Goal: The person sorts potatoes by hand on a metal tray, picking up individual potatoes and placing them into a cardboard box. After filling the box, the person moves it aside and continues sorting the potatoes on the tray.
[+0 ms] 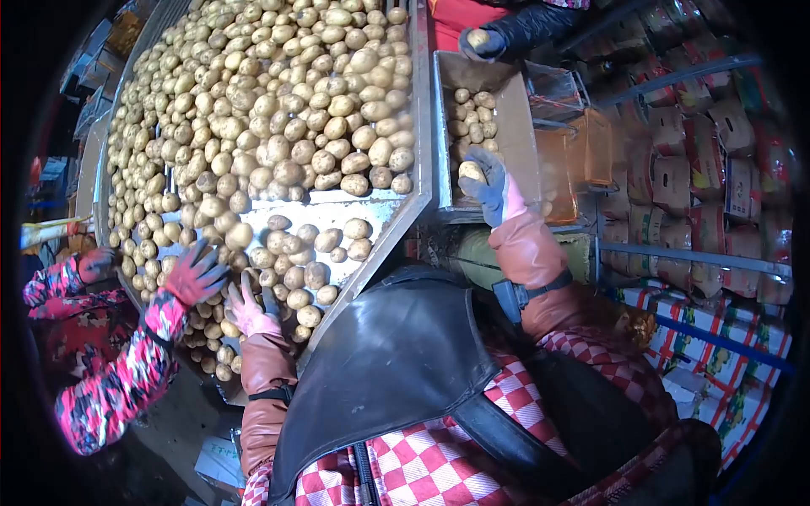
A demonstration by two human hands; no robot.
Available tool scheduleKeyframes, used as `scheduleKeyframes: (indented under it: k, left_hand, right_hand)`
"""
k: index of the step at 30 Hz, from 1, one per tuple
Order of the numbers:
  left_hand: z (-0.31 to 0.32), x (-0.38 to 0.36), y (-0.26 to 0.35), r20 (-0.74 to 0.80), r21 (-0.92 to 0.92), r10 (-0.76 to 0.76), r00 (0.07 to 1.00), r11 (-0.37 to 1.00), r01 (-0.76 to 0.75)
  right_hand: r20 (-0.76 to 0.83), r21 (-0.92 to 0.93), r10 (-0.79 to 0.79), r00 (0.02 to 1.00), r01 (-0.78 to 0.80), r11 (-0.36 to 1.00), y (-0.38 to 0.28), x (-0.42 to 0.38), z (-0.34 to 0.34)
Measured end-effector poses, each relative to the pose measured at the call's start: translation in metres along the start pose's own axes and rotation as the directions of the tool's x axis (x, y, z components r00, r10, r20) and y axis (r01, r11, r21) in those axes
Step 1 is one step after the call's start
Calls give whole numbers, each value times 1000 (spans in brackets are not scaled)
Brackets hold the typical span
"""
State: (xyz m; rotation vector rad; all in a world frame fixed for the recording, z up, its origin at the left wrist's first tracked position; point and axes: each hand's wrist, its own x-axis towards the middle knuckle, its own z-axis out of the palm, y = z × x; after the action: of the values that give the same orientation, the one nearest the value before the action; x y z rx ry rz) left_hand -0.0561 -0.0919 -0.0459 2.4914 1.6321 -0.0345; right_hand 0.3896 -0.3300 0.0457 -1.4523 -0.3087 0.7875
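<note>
Many potatoes (295, 126) cover the metal sorting table (371, 211). My left hand (251, 310), in a pink and grey glove, is over potatoes near the table's lower edge, its fingers apart and nothing visible in them. My right hand (489, 187), also gloved, is curled round a potato (472, 172) above the near end of an open cardboard box (510, 110). Several potatoes (475, 115) lie inside that box, to the right of the table.
A co-worker's gloved hand (196, 274) reaches over the table close to my left hand. Another person's hand (481, 42) holds a potato at the box's far end. Orange crates (595, 148), stacked cartons (672, 181) and a metal rail (696, 260) stand at right.
</note>
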Motion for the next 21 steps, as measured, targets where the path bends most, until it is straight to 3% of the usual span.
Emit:
scheduleKeyframes:
  k: [1, 2, 5, 6, 9, 11, 14, 16, 17, 18, 19, 20, 21]
  left_hand:
    - [-3, -1, 2, -54, -32, 58, 997, 998, -60]
    - [0, -1, 0, -71, -36, 65, 995, 997, -67]
    - [-3, 0, 3, -91, -38, 80, 993, 996, -84]
    - [-2, 0, 3, -97, -45, 89, 991, 995, -93]
    - [1, 1, 0, -102, -51, 99, 990, 993, -105]
    - [4, 0, 0, -119, 9, 82, 989, 997, -82]
    - [-2, -2, 2, -80, 4, 68, 994, 998, -68]
    - [-2, -1, 2, -68, 2, 66, 995, 998, -66]
    - [-1, 0, 1, -71, -7, 62, 996, 998, -63]
    - [0, 0, 2, -74, 2, 57, 996, 998, -57]
    - [0, -1, 1, -77, 13, 48, 996, 999, -47]
    - [3, 0, 0, -87, 27, 53, 995, 998, -51]
    - [1, -1, 2, -86, 29, 53, 995, 998, -51]
  right_hand:
    - [-26, -268, -191, 981, 177, 947, -15, -2, 5]
    - [-3, -375, -200, 980, 185, 909, -33, -5, 9]
    - [128, -430, -456, 880, 464, 774, -63, -19, 22]
    - [113, -458, -468, 876, 464, 758, -72, -22, 26]
    - [77, -341, -470, 879, 466, 816, -83, -29, 31]
    - [128, -384, -521, 844, 526, 759, -85, -30, 27]
    - [-28, -378, -448, 893, 406, 832, -96, -39, 28]
    - [-231, -141, -422, 876, 399, 906, -100, -41, 14]
    - [-271, -252, -604, 750, 550, 796, -107, -31, 1]
    - [-367, -373, -710, 601, 604, 704, -122, -31, -8]
    - [-389, -554, -817, 426, 600, 577, -148, -25, -20]
    - [-428, -548, -839, 337, 642, 537, -164, -28, -32]
    - [-445, -692, -854, 269, 502, 519, -180, -17, -71]
